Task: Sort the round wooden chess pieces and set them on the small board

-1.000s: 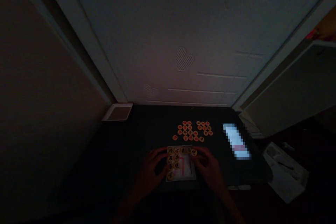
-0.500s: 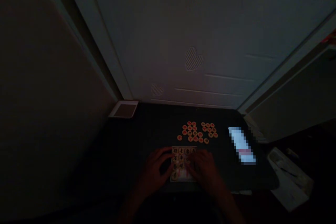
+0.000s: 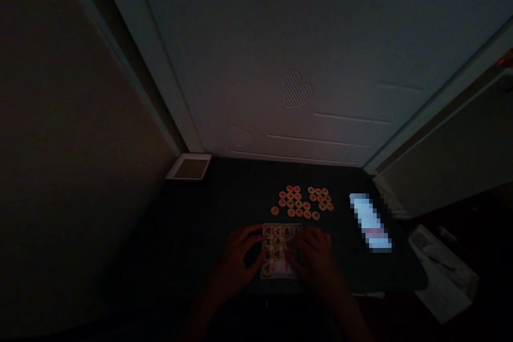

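A shallow light-coloured box [image 3: 280, 274] sits near the table's front edge, with rows of round xiangqi pieces [image 3: 277, 242] bearing black characters. Its lower middle shows a pale bottom with pink marks. Along the box's left edge, my left hand [image 3: 239, 256] grips with thumb and fingertips. My right hand [image 3: 315, 251] reaches over the right side, fingers bent and closed on a piece there, mostly hidden under them. Beyond the box, loose xiangqi pieces [image 3: 298, 204], many with red characters, lie face up in two loose groups.
A bright, pixelated phone-like slab [image 3: 371, 223] lies on the right of the dark table [image 3: 192, 214]. At the back left corner is a white-rimmed tray [image 3: 192, 167]. A white panel with raised hearts [image 3: 297, 90] stands behind. A pale box [image 3: 444, 272] is low on the right.
The right fingers have shifted slightly over the right side of the box. The left hand, box and loose pieces look the same; the picture is a little brighter.
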The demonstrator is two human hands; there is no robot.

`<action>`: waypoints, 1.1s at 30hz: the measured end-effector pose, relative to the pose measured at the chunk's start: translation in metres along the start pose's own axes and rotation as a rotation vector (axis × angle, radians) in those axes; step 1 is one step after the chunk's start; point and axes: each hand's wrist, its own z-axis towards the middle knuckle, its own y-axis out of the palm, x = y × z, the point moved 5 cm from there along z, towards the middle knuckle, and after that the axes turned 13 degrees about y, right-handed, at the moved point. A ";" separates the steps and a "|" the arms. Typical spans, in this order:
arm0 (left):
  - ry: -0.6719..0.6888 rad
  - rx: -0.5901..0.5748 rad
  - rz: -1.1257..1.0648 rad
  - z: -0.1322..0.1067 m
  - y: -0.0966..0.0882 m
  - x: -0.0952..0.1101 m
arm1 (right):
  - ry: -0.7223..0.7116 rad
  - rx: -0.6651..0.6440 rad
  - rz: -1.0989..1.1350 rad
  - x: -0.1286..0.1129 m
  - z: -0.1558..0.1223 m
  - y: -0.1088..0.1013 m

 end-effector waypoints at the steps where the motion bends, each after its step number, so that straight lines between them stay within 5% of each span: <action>1: -0.003 0.001 0.002 0.000 0.000 -0.001 | -0.002 0.001 -0.003 0.000 0.000 -0.001; 33: 0.003 -0.018 0.021 0.000 0.001 -0.003 | 0.010 -0.018 0.034 -0.002 0.003 0.001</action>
